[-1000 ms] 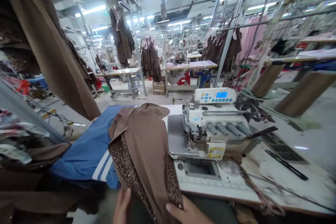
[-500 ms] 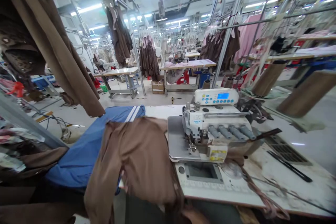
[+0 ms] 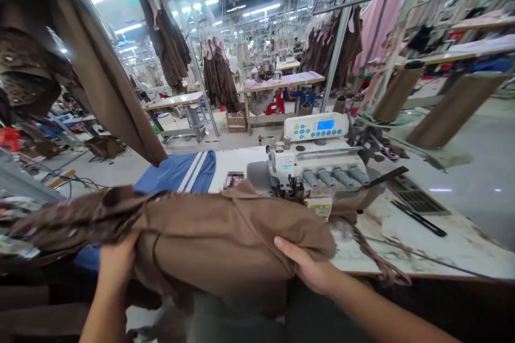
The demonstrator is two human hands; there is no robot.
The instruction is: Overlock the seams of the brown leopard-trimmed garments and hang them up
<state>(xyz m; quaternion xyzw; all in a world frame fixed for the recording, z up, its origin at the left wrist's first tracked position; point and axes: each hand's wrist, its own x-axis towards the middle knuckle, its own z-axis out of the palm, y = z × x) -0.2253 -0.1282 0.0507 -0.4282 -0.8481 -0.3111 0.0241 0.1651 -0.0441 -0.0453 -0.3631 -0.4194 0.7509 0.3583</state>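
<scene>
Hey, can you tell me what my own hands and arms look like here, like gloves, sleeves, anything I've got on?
Your left hand and right hand are both bare, with no gloves. The forearms in view show no sleeves, and I see no watch, bracelet or markings on them. Most fingers are hidden, so I can't rule out rings.

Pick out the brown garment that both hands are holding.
It is the garment stretched between the left hand and the right hand, before the sewing machine; neither hand touches the hanging brown garments.
</scene>
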